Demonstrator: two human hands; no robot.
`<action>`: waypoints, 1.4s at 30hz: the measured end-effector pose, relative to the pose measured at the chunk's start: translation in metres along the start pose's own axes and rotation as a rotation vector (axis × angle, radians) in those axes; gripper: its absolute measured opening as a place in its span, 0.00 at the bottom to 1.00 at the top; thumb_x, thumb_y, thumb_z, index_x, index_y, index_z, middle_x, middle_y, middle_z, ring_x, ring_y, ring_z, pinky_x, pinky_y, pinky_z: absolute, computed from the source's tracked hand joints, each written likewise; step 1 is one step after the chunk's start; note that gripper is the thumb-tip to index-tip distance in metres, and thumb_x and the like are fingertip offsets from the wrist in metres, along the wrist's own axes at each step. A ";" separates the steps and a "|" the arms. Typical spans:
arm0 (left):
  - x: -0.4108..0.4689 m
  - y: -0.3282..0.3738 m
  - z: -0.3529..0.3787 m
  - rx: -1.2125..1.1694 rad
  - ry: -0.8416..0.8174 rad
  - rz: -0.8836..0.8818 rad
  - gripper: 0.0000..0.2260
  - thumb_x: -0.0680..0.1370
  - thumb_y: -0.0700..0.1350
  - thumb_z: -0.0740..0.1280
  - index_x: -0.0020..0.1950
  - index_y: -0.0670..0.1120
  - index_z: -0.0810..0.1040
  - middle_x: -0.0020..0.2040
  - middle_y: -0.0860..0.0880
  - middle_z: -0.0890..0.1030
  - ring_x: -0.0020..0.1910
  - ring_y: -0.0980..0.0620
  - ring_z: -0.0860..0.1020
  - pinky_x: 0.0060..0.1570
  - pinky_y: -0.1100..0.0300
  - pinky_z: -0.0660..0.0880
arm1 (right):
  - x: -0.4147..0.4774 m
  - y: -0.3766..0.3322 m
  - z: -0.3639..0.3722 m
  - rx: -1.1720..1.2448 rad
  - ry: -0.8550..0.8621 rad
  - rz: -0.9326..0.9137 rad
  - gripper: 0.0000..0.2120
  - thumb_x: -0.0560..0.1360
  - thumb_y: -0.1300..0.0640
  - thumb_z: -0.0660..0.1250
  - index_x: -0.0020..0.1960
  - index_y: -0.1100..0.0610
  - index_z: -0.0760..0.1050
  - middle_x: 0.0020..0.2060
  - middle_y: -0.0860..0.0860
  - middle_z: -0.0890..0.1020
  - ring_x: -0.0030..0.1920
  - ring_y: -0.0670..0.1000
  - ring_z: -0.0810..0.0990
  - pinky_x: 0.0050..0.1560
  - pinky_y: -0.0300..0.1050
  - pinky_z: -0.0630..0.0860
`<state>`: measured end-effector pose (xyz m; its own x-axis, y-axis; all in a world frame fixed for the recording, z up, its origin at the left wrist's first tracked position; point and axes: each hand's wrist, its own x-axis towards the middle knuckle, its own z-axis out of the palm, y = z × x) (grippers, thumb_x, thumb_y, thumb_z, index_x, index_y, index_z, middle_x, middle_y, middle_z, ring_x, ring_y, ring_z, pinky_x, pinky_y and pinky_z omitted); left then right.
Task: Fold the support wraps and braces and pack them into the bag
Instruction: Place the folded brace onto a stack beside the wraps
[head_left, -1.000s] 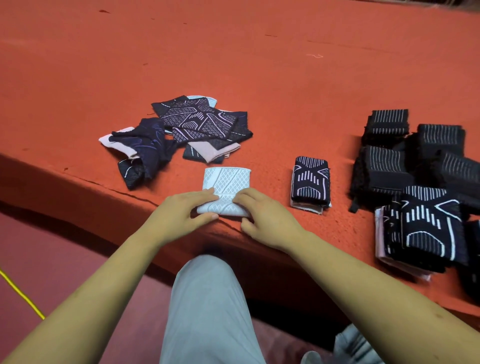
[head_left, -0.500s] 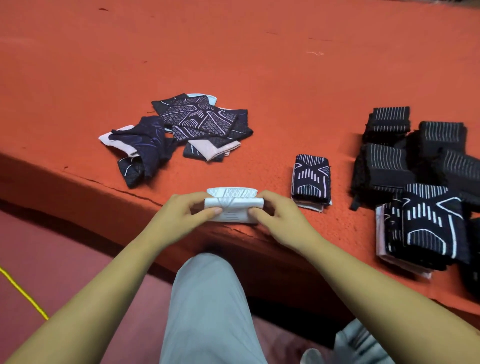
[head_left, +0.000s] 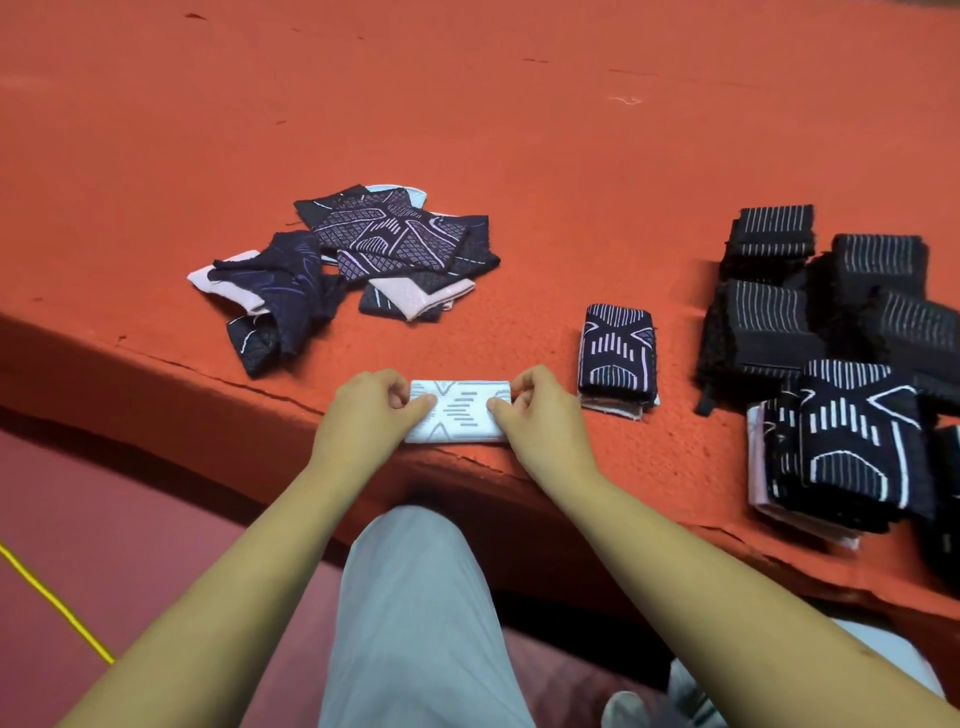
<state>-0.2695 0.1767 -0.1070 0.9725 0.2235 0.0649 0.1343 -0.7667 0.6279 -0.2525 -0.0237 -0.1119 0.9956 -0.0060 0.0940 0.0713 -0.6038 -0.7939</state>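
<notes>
Two hands hold one white folded wrap (head_left: 457, 418) at the near edge of the orange table (head_left: 519, 130). The left hand (head_left: 366, 415) pinches the wrap's left end, thumb on top and fingers curled behind. The right hand (head_left: 540, 415) pinches the right end the same way. The wrap is a short flat bundle with thin grey lines on it. Just right of the white wrap sits a small stack of folded dark wraps (head_left: 618, 358). Farther right of it is a big group of folded black braces (head_left: 841, 332) with white stripes. Behind the white wrap, a bit to the left, lies a messy pile of unfolded dark wraps (head_left: 363, 260). Below the white wrap is a knee in grey trousers (head_left: 415, 613).
</notes>
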 end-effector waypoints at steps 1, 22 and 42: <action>0.001 0.002 0.000 0.011 -0.026 -0.040 0.12 0.74 0.55 0.73 0.42 0.48 0.78 0.38 0.50 0.80 0.41 0.47 0.78 0.41 0.54 0.71 | 0.001 -0.001 0.000 -0.045 0.002 0.000 0.09 0.72 0.54 0.72 0.47 0.55 0.74 0.36 0.50 0.81 0.41 0.55 0.80 0.46 0.52 0.75; 0.026 0.061 -0.035 -0.511 -0.533 0.307 0.14 0.70 0.48 0.76 0.46 0.50 0.71 0.37 0.44 0.80 0.40 0.52 0.73 0.43 0.53 0.68 | 0.006 -0.034 -0.076 -0.186 -0.287 -0.184 0.25 0.66 0.54 0.79 0.61 0.51 0.79 0.51 0.45 0.82 0.50 0.42 0.79 0.53 0.41 0.73; 0.042 0.160 0.070 -0.836 -0.298 -0.046 0.18 0.73 0.40 0.74 0.56 0.49 0.68 0.51 0.37 0.82 0.41 0.45 0.81 0.42 0.52 0.79 | 0.034 0.016 -0.118 0.361 0.329 0.291 0.06 0.70 0.56 0.73 0.39 0.58 0.80 0.30 0.50 0.79 0.30 0.50 0.76 0.36 0.48 0.72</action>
<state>-0.1935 0.0208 -0.0583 0.9944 -0.0119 -0.1054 0.1048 -0.0449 0.9935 -0.2246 -0.1276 -0.0511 0.9096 -0.4148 -0.0232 -0.1292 -0.2294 -0.9647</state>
